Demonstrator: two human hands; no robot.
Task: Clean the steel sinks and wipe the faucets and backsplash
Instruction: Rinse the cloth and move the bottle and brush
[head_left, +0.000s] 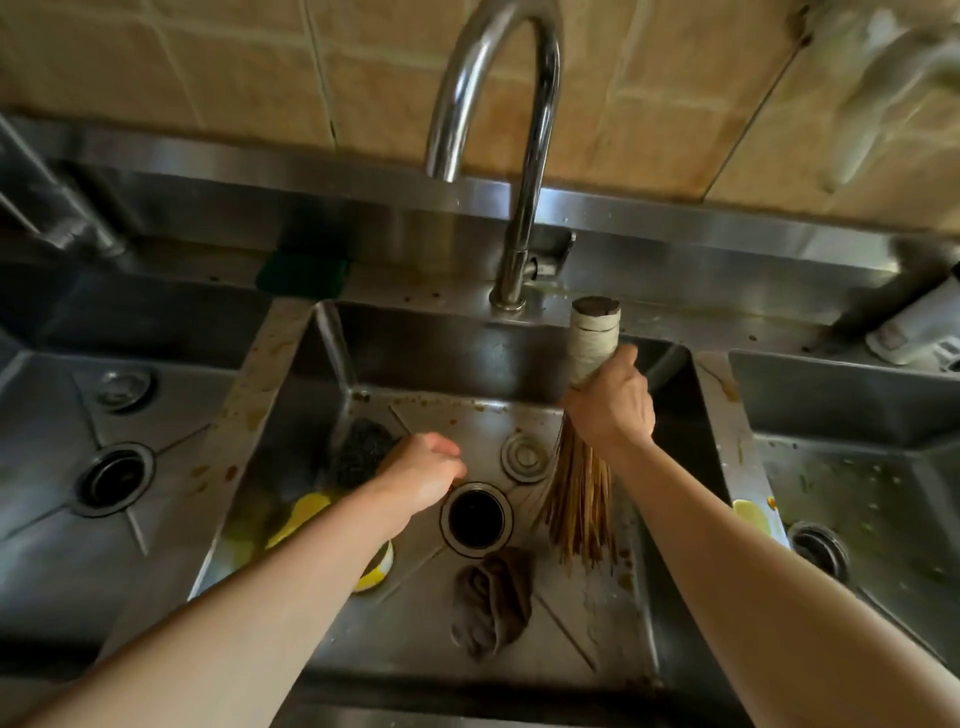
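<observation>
I look down into the middle steel sink (332, 353), whose floor is stained. My right hand (610, 402) grips a bamboo pot brush (595, 338) by its wrapped handle, holding it upright with the bristles fanned down to the sink floor right of the open drain (476, 517). My left hand (423, 467) is curled on a dark steel wool scrubber (361, 452) at the back left of the basin. The curved chrome faucet (519, 208) rises behind the sink before the steel backsplash (260, 202) and beige tiles (234, 67).
A grey cloth (491, 597), a round drain plug (524, 457) and a yellow sponge (306, 512) lie in the middle basin. A green sponge (304, 270) sits on the back ledge. Further sinks lie at the left (52, 519) and right (883, 415). A white object (914, 332) rests far right.
</observation>
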